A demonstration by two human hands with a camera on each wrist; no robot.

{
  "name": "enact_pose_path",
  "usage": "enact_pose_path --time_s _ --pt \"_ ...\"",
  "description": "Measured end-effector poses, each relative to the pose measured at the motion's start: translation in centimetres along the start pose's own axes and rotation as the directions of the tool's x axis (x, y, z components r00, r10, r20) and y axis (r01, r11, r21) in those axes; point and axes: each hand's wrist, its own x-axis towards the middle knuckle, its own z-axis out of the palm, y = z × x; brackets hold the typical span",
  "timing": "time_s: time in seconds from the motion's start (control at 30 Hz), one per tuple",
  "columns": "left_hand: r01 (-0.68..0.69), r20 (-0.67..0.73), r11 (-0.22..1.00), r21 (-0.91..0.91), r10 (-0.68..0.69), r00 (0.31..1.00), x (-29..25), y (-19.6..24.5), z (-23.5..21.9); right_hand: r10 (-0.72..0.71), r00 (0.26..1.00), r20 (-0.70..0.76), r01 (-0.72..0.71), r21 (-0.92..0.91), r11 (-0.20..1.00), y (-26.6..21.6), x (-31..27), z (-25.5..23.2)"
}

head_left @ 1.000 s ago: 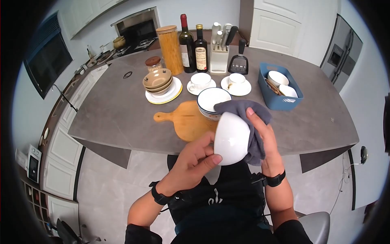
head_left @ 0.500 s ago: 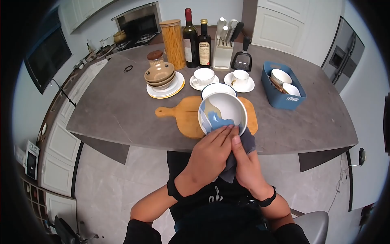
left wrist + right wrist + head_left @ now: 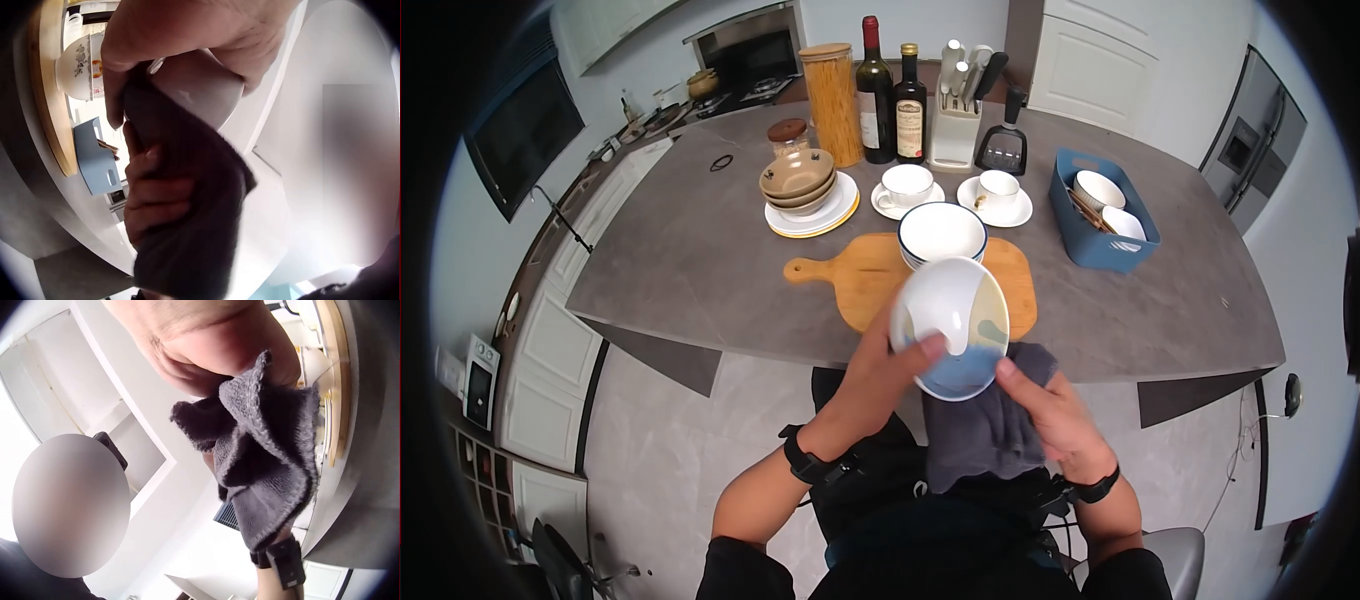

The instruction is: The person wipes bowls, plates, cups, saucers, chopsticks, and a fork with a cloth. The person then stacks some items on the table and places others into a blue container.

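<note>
A bowl (image 3: 970, 300), white, beige and blue inside, is tilted up in front of the body in the head view. My left hand (image 3: 870, 375) grips its left side, thumb over the inside. My right hand (image 3: 1055, 415) holds a dark grey cloth (image 3: 980, 440) at the bowl's lower right, thumb by the rim. In the left wrist view the cloth (image 3: 187, 200) lies against the bowl's outside (image 3: 200, 87). The cloth (image 3: 262, 462) hangs in folds below the right hand (image 3: 219, 344) in the right wrist view, its fingers mostly hidden.
Stacked bowls (image 3: 942, 232) stand on a wooden board (image 3: 860, 280) just beyond. Behind are brown bowls (image 3: 798, 175) on plates, two cups (image 3: 906, 185) on saucers, bottles (image 3: 877, 110), a pasta jar (image 3: 832, 105) and a knife block (image 3: 954, 135). A blue basket (image 3: 1105, 240) stands right.
The bowl has turned from its outside showing to its inside facing up, then rotated further. The left hand has moved from the near rim to the left side; the cloth now hangs lower and more spread.
</note>
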Motion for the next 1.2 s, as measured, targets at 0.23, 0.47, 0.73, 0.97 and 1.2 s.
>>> enact_pose_path --time_s 0.23,0.47,0.73,0.97,1.2 --pt "0.258 0.102 0.965 -0.041 -0.252 0.962 0.4 0.6 0.1 -0.628 0.598 0.498 0.661 -0.749 0.036 -5.2 0.6 -0.7" --pt "0.250 0.088 0.968 0.019 -0.251 0.964 0.3 0.1 -0.1 -0.226 0.623 0.749 0.746 -0.655 -0.118 -3.3 3.9 -0.9" --pt "-0.311 0.090 0.793 0.524 0.311 0.946 0.8 -0.7 1.0 -0.025 0.947 0.319 0.214 -0.572 0.792 -1.1 0.9 -0.9" --pt "-0.126 0.069 0.945 0.301 0.110 0.992 0.4 -2.2 1.0 -0.279 0.960 -0.022 0.250 0.515 0.820 -2.5 -0.1 -0.7" --pt "0.226 0.137 0.936 0.270 -0.270 0.953 -0.7 -1.0 2.9 -0.497 0.662 0.561 0.566 -0.809 -0.159 -2.9 2.1 -0.3"
